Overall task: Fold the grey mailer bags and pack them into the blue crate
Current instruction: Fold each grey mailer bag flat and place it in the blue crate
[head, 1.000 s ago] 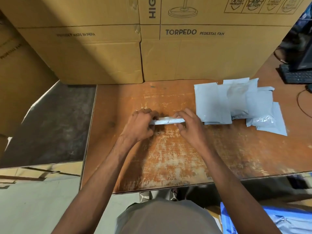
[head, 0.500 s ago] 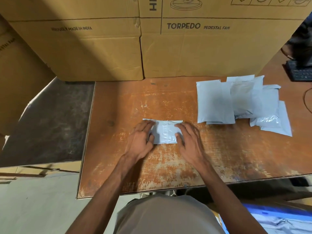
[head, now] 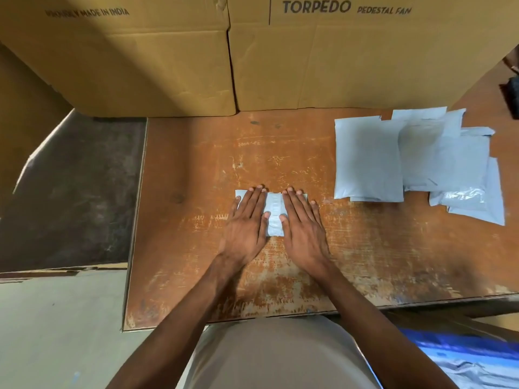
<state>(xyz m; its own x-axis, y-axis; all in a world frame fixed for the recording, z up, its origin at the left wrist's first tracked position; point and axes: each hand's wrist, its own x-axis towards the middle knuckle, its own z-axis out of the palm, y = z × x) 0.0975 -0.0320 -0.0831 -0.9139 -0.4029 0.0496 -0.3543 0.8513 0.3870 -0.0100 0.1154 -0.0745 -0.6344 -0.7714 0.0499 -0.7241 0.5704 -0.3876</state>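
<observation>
Flat at mid-frame on the worn orange-brown wooden counter [head: 196,248], the folded grey plastic mailer bag [head: 273,214] lies pressed under the left hand [head: 248,220] and right hand [head: 302,223], fingers straight, below tan cardboard cartons [head: 337,66] printed "TORPEDO PEDESTAL FAN" and "MADE IN INDIA".

A single head-worn camera looks forward and steeply down from above the worktop's [head: 365,262] near edge, close in, facing cardboard boxes [head: 351,60] along the far edge. The wide lens also takes in the floor [head: 56,332] left of the worktop.
</observation>
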